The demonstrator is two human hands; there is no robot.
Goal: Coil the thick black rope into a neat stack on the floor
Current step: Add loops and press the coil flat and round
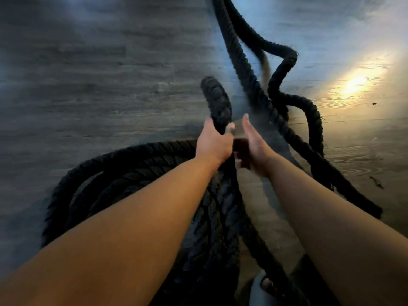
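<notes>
Grey plank floor [110, 74]. Left hand [213, 144] gripped black rope [217, 102]; right hand [254, 146] open, empty. Risk: kinked loose length [284, 62] could snag, skewing coil [123, 164].

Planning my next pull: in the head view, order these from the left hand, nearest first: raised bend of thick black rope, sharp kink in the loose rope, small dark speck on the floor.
1. Raised bend of thick black rope: in the left hand's grip.
2. Sharp kink in the loose rope: ahead, to the right.
3. Small dark speck on the floor: far right.
</notes>
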